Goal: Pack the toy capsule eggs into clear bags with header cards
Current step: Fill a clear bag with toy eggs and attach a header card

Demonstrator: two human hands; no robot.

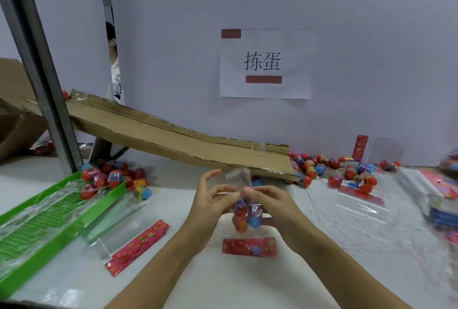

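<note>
In the middle of the frame, the clear bag (244,205) hangs above the tabletop (188,281) with round, hard plastic capsule eggs (247,219) inside. It looks thin, crinkly and slippery, so hold it near the top. The left hand (213,199) and right hand (267,205) both pinch its neck. A shiny red header card (249,247) lies flat just below.

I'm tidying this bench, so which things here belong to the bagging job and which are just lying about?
Job:
clear bag with eggs, pinched by left hand and right hand
header card
loose eggs

Lying about:
green tray
cardboard ramp
paper sign
</note>
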